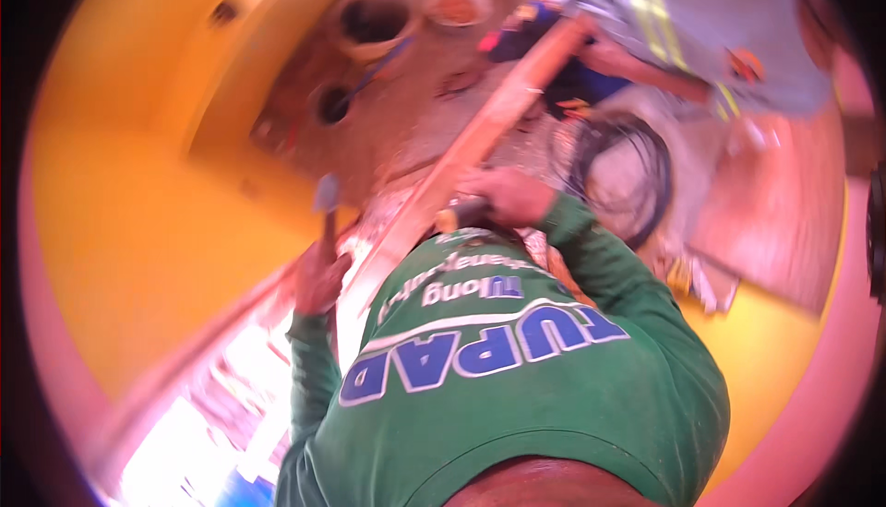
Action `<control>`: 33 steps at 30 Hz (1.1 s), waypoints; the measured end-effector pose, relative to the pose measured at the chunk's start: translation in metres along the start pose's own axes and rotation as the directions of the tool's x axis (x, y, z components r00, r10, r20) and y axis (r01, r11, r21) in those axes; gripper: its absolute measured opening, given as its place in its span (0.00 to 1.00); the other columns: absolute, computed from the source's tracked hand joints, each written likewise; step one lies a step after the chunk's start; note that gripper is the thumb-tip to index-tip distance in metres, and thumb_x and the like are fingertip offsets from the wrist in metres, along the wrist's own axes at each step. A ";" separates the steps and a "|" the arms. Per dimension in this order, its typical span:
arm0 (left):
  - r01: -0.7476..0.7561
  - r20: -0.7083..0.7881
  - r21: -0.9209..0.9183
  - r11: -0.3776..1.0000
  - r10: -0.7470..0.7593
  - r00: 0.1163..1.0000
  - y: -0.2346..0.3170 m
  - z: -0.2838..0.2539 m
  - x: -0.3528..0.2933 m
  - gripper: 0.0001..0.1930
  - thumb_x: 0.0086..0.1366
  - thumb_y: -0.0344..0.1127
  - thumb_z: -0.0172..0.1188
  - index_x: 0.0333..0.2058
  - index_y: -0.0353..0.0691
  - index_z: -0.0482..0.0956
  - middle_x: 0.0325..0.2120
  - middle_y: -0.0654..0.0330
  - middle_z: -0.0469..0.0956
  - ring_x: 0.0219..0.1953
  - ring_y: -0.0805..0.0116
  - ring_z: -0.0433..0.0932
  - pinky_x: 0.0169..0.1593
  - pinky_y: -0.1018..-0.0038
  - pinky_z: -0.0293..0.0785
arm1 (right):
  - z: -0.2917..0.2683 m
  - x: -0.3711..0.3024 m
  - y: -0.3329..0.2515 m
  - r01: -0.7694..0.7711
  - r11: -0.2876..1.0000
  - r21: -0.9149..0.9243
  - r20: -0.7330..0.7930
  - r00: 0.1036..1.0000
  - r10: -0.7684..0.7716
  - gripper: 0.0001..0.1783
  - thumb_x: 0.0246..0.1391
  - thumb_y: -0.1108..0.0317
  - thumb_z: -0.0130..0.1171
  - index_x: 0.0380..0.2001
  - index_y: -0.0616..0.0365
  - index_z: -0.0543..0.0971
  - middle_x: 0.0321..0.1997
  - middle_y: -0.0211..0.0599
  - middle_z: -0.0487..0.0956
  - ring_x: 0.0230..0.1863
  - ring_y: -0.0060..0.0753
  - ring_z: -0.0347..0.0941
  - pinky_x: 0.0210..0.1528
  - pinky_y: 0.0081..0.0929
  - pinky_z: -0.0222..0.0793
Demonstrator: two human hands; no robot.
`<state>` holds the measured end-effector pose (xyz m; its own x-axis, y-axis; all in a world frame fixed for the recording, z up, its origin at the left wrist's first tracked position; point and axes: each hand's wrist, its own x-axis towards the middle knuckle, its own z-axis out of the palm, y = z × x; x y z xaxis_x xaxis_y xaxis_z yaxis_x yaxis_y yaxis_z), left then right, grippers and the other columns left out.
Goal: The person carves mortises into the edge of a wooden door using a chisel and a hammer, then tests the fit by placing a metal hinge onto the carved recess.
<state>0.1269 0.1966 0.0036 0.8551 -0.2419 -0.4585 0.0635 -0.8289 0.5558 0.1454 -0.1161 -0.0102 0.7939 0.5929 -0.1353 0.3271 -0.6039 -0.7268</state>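
Observation:
My left hand (318,278) is closed round the handle of a hammer (326,201), its grey head pointing up and blurred. A long wooden plank (461,152) slants from near my left forearm up to the far right. Close beside the plank, in front of my body, my right hand (517,195) is closed on a dark tool with a yellow-orange end (460,215); its kind is not clear. At the plank's far end a co-worker's hand (609,53) is against the wood.
A co-worker in a grey shirt (683,18) with reflective stripes bends at the upper right. Coiled black cable (660,179) lies on the floor to the right. Buckets (374,18) and a round basin (457,5) stand at the back. A yellow wall (120,221) rises at the left.

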 end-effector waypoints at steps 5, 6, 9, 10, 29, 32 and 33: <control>-0.040 -0.075 -0.117 0.992 0.031 0.997 -0.004 0.005 -0.036 0.18 0.45 0.37 0.53 0.34 0.33 0.69 0.22 0.44 0.70 0.26 0.49 0.69 0.31 0.61 0.63 | -0.010 -0.002 0.005 -0.206 0.863 -0.462 -0.162 0.976 0.147 0.26 0.37 0.77 0.46 0.46 0.59 0.68 0.53 0.47 0.65 0.53 0.47 0.61 0.53 0.34 0.59; 0.155 0.001 -0.222 0.963 -0.159 0.987 0.012 -0.005 -0.049 0.15 0.43 0.39 0.55 0.23 0.32 0.68 0.22 0.45 0.71 0.27 0.48 0.70 0.32 0.61 0.64 | -0.012 -0.003 0.023 -0.219 0.832 -0.510 -0.138 0.975 0.172 0.27 0.37 0.78 0.45 0.47 0.59 0.67 0.56 0.44 0.60 0.58 0.46 0.54 0.55 0.35 0.55; 0.247 -0.053 -0.301 0.921 -0.274 0.960 -0.022 0.015 -0.072 0.17 0.40 0.38 0.58 0.26 0.31 0.69 0.22 0.44 0.71 0.28 0.47 0.71 0.33 0.61 0.66 | -0.002 0.016 0.045 -0.187 0.825 -0.533 -0.134 0.982 0.136 0.32 0.34 0.79 0.47 0.50 0.59 0.65 0.59 0.41 0.57 0.60 0.48 0.50 0.56 0.38 0.53; 0.277 -0.086 -0.321 0.906 -0.319 0.944 -0.021 0.017 -0.085 0.17 0.40 0.38 0.58 0.26 0.31 0.69 0.22 0.44 0.71 0.28 0.47 0.71 0.33 0.61 0.66 | 0.001 0.020 0.050 -0.150 0.838 -0.525 -0.137 0.986 0.090 0.32 0.33 0.79 0.47 0.50 0.60 0.64 0.59 0.42 0.57 0.60 0.50 0.49 0.57 0.39 0.52; 0.431 -0.646 -0.651 0.625 -0.754 0.118 -0.101 0.072 -0.231 0.16 0.38 0.33 0.61 0.27 0.33 0.68 0.18 0.56 0.70 0.20 0.64 0.71 0.26 0.69 0.69 | 0.006 0.037 0.103 0.136 0.874 -0.467 -0.169 0.956 -0.239 0.32 0.37 0.76 0.49 0.52 0.64 0.61 0.59 0.45 0.56 0.62 0.49 0.47 0.62 0.36 0.42; 0.273 -0.382 -0.866 0.419 -0.907 0.179 -0.109 0.044 -0.204 0.17 0.38 0.34 0.60 0.28 0.31 0.70 0.18 0.54 0.72 0.22 0.63 0.73 0.28 0.69 0.70 | 0.008 0.038 0.107 0.091 0.874 -0.477 -0.252 0.939 -0.235 0.33 0.36 0.76 0.48 0.53 0.61 0.61 0.60 0.44 0.56 0.62 0.48 0.47 0.62 0.36 0.42; 0.266 -0.402 -0.856 0.443 -0.895 0.195 -0.117 0.035 -0.196 0.17 0.38 0.34 0.60 0.28 0.31 0.70 0.18 0.54 0.72 0.22 0.63 0.73 0.28 0.69 0.70 | 0.008 0.037 0.108 0.074 0.876 -0.477 -0.278 0.932 -0.231 0.33 0.36 0.76 0.48 0.53 0.61 0.61 0.60 0.44 0.56 0.62 0.48 0.47 0.62 0.36 0.42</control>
<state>-0.0657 0.3229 0.0043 0.3168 0.8970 -0.3082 0.6963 0.0007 0.7178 0.2059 -0.1553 -0.0995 0.8073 0.5438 0.2291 0.5901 -0.7390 -0.3252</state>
